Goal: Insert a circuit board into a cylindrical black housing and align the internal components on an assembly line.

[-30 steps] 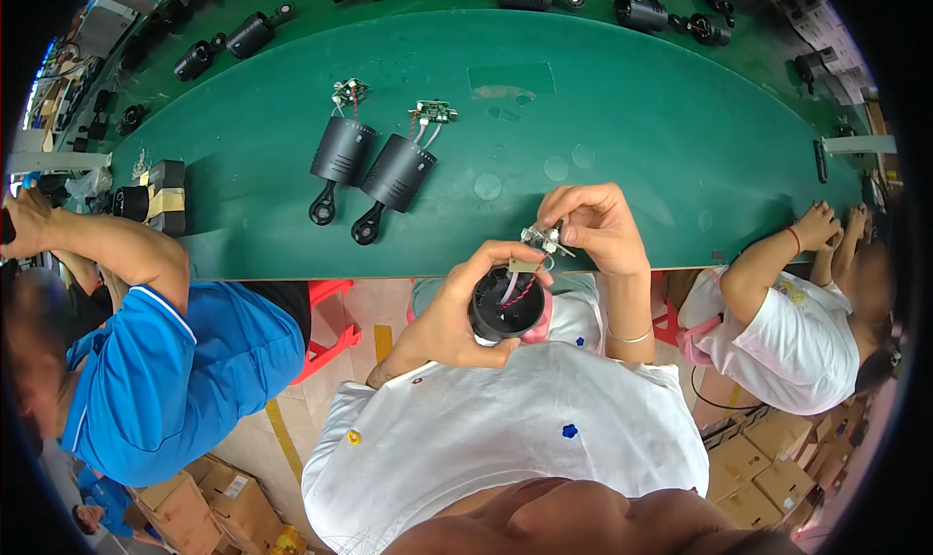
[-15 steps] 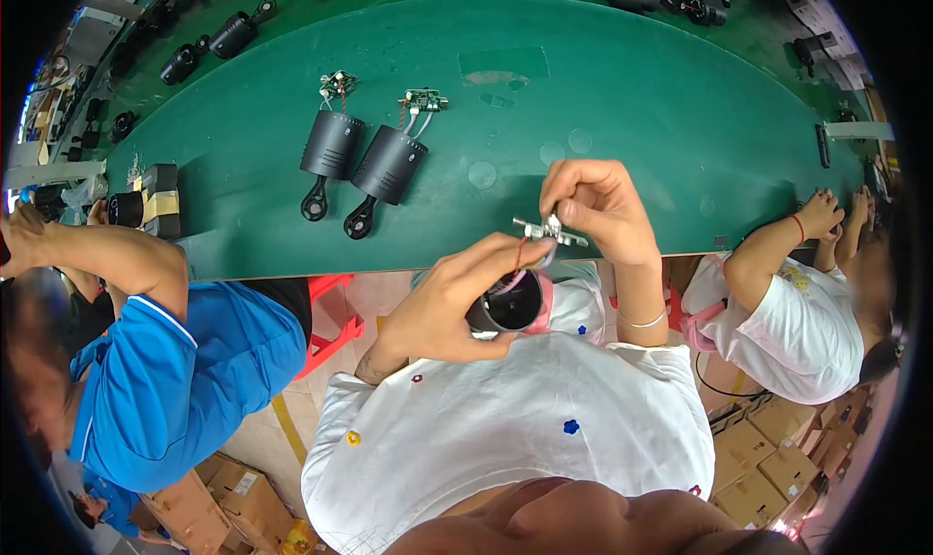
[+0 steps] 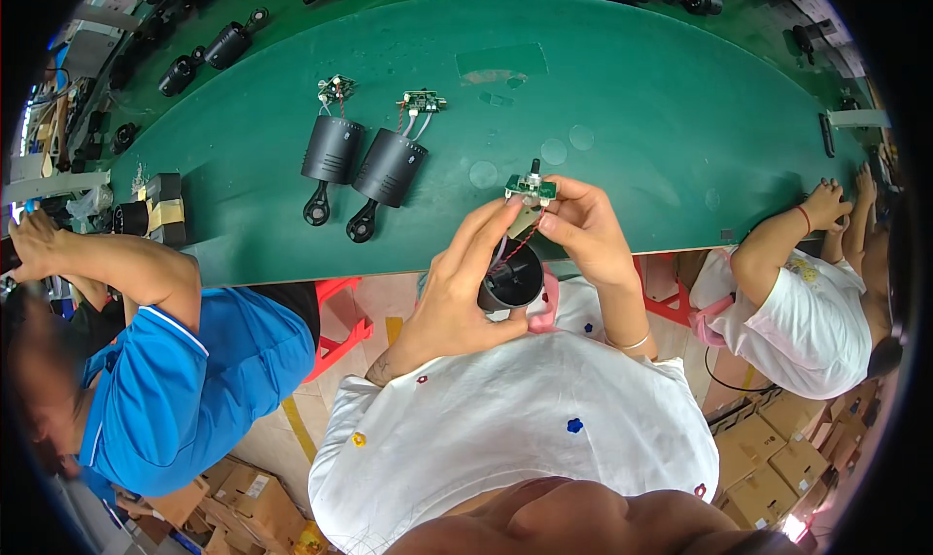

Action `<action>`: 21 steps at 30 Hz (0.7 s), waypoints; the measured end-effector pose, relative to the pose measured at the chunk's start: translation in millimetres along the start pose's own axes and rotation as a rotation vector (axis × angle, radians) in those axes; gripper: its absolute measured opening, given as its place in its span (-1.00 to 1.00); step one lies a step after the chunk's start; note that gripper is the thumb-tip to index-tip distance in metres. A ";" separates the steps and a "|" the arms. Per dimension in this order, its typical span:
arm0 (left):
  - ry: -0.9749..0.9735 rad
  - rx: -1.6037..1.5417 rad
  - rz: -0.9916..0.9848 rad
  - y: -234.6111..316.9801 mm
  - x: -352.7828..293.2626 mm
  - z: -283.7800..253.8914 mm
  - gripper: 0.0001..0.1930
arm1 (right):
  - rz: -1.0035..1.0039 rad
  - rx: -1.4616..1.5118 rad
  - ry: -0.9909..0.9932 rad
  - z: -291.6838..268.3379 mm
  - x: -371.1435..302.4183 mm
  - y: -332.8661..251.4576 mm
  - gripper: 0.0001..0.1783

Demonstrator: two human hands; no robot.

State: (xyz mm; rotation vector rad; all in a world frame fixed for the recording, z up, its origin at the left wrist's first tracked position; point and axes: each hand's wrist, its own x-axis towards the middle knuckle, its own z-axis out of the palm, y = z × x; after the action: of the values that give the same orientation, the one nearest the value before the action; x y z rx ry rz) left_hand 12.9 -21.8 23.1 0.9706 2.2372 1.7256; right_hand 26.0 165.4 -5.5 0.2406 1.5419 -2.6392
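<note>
My left hand (image 3: 462, 288) curls around an open black cylindrical housing (image 3: 522, 281), its fingertips reaching up to a green circuit board (image 3: 519, 189); my right hand (image 3: 589, 232) pinches that board's assembly between thumb and forefinger. Through the head camera I see a green tabletop (image 3: 671, 156) spreading across the scene, the held housing just in front of its near edge, mouth toward me, and the board above the tabletop. A person in a blue shirt (image 3: 204, 390) is at my left; a person in a white shirt (image 3: 787, 327) is at my right. Left of centre on the tabletop, two black housings with ringed stems (image 3: 391, 169) lie side by side, rings toward me, each wired to a small board (image 3: 422, 100) beyond it. Smallest, I make out a twisted red-and-dark wire pair (image 3: 513, 253) running from the held housing toward its board, and a dark shaft (image 3: 535, 168) standing up from that board.
</note>
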 end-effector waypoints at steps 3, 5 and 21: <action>0.008 0.046 -0.062 1.7 -1.9 0.0 -0.04 | 0.037 0.045 -0.038 -3.6 4.2 0.0 -0.81; 0.008 0.058 -0.059 0.5 -4.0 1.1 -0.04 | 0.056 0.051 -0.058 -7.6 4.0 2.3 -0.81; -0.077 -0.448 -0.094 -22.4 -23.9 -5.8 0.01 | -0.503 -0.519 -0.082 0.4 4.1 -6.2 -0.83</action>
State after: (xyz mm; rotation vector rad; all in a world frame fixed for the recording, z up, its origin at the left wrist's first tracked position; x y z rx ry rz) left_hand 19.8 -43.0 -1.6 0.7967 1.7058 1.9838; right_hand 20.9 168.2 -0.6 -0.3256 2.4332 -2.3745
